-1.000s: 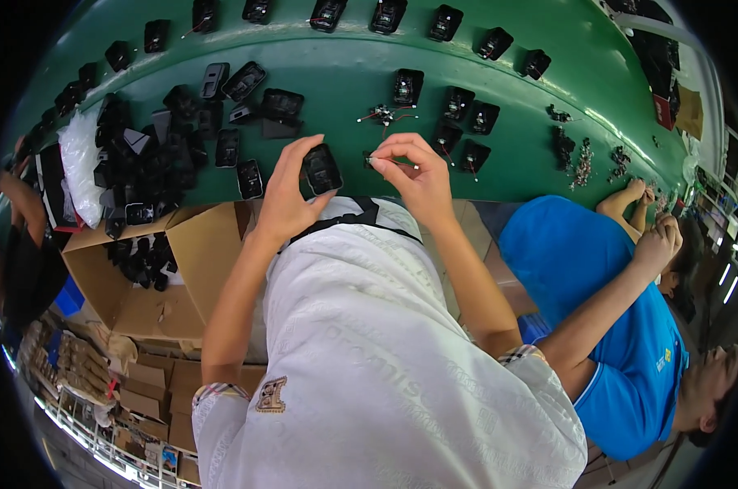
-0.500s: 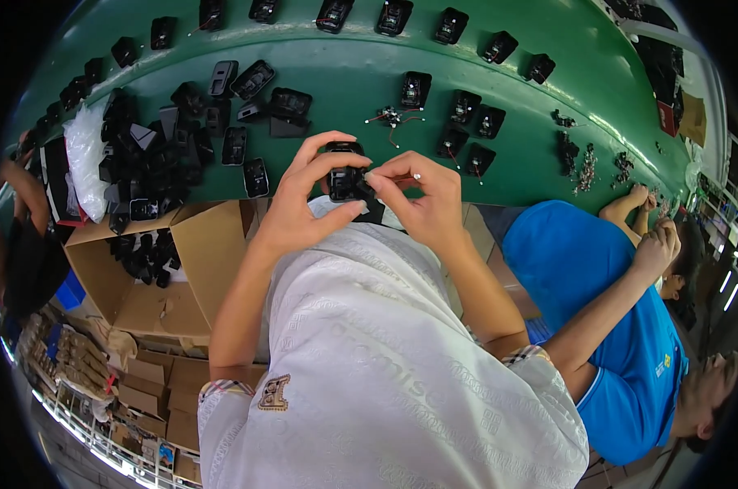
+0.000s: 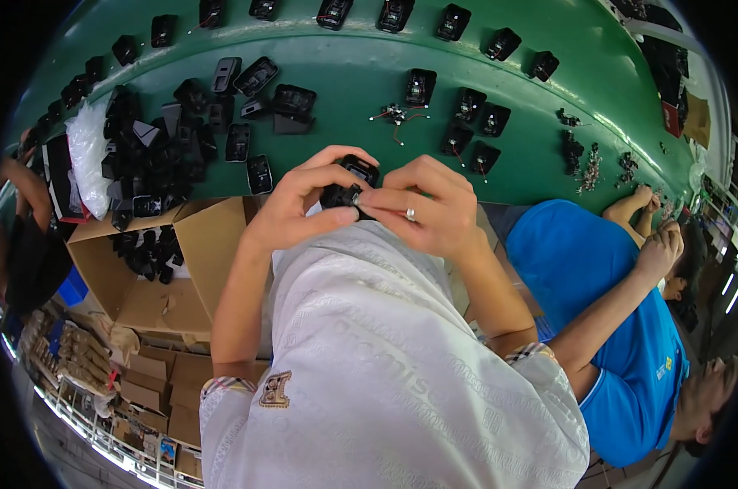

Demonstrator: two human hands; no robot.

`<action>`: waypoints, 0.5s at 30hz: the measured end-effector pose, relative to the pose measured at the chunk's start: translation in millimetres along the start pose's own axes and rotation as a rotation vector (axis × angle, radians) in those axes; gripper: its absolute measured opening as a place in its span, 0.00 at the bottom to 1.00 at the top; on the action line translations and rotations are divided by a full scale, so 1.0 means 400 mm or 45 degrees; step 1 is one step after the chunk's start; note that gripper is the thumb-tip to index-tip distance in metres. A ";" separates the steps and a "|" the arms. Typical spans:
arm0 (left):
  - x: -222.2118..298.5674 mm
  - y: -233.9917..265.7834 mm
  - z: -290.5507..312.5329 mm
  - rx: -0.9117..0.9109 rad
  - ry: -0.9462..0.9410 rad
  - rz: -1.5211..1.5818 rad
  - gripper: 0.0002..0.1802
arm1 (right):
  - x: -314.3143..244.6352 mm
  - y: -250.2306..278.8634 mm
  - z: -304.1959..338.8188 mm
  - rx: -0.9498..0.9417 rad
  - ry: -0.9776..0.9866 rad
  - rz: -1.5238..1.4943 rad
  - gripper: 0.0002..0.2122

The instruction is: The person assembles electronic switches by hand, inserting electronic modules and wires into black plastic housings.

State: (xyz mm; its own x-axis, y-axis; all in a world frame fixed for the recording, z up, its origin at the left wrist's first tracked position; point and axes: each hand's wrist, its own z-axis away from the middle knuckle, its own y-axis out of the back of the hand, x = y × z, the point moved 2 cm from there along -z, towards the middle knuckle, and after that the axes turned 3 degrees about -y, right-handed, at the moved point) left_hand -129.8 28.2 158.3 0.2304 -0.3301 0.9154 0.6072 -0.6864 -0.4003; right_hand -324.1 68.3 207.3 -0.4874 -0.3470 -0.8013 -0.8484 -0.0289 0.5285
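My left hand (image 3: 297, 200) grips a small black plastic housing (image 3: 361, 167) in front of my chest, at the table's near edge. Its fingers wrap over the far side and the thumb presses the near side. The open, hollow face of the housing is partly visible. My right hand (image 3: 434, 204), with a ring on one finger, pinches at the right side of the housing. Whatever lies between those fingertips is too small and covered to make out. Beyond my hands, a wired cluster (image 3: 397, 114) with red and white leads lies on the green table (image 3: 344, 98).
Black housings with wires (image 3: 469, 106) stand right of centre, and others line the far ledge. To the left are a heap of black shells (image 3: 153, 147), a clear plastic bag (image 3: 88, 159) and an open cardboard box (image 3: 198, 265). A co-worker in blue (image 3: 577, 253) sits close on my right.
My right hand has rolled over, its knuckles now upward, and its fingertips have moved lower on the housing. The housing has tilted and shifted slightly in my left hand.
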 end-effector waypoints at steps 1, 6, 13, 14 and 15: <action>0.004 0.001 -0.003 -0.053 -0.036 -0.078 0.23 | -0.004 -0.002 -0.002 0.036 0.005 -0.063 0.09; 0.017 -0.021 -0.004 0.177 0.031 0.097 0.47 | 0.007 0.019 -0.010 0.117 -0.210 -0.247 0.10; 0.023 0.016 0.026 -0.084 0.186 0.496 0.46 | -0.002 0.044 -0.040 -0.099 -0.102 -0.360 0.08; 0.030 0.017 0.025 -0.093 0.262 0.471 0.48 | -0.010 0.038 -0.048 -0.167 -0.101 -0.396 0.08; 0.033 0.017 0.025 -0.100 0.339 0.445 0.51 | -0.016 0.030 -0.050 -0.234 -0.099 -0.432 0.07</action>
State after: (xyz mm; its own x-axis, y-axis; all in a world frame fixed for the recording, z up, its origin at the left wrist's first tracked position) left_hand -114.9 25.7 168.0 0.2011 -0.6995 0.6857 0.4656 -0.5477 -0.6952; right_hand -327.1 51.3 224.5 -0.2053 -0.2172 -0.9543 -0.9164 -0.2996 0.2653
